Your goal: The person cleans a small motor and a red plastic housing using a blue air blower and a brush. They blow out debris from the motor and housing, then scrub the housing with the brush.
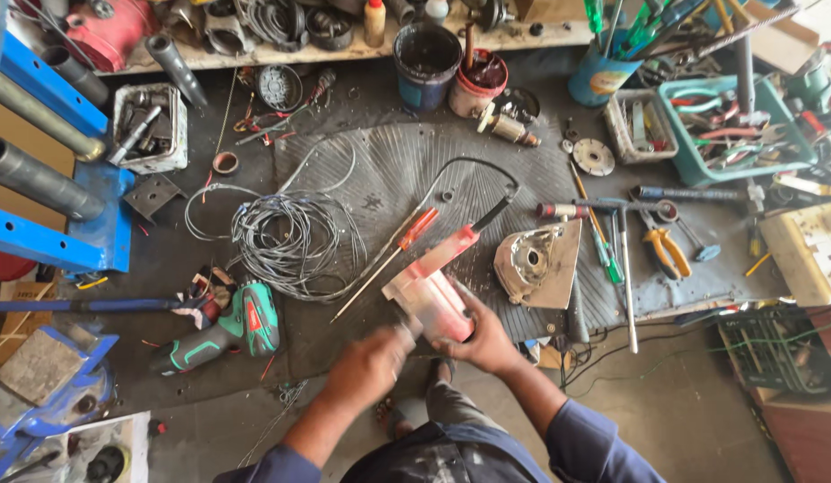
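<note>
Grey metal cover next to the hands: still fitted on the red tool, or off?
Off. The grey metal cover lies by itself on the mat, apart from the red tool held by the right hand.

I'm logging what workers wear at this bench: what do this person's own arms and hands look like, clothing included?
Both hands are bare, with no gloves, rings or watch visible. The left hand is motion-blurred, so fine detail is lost; the right hand shows clearly. The forearms are uncovered. Dark blue sleeves are pushed or rolled up to about the elbow on both arms, seemingly part of a work garment whose front carries pale smudges.
</note>
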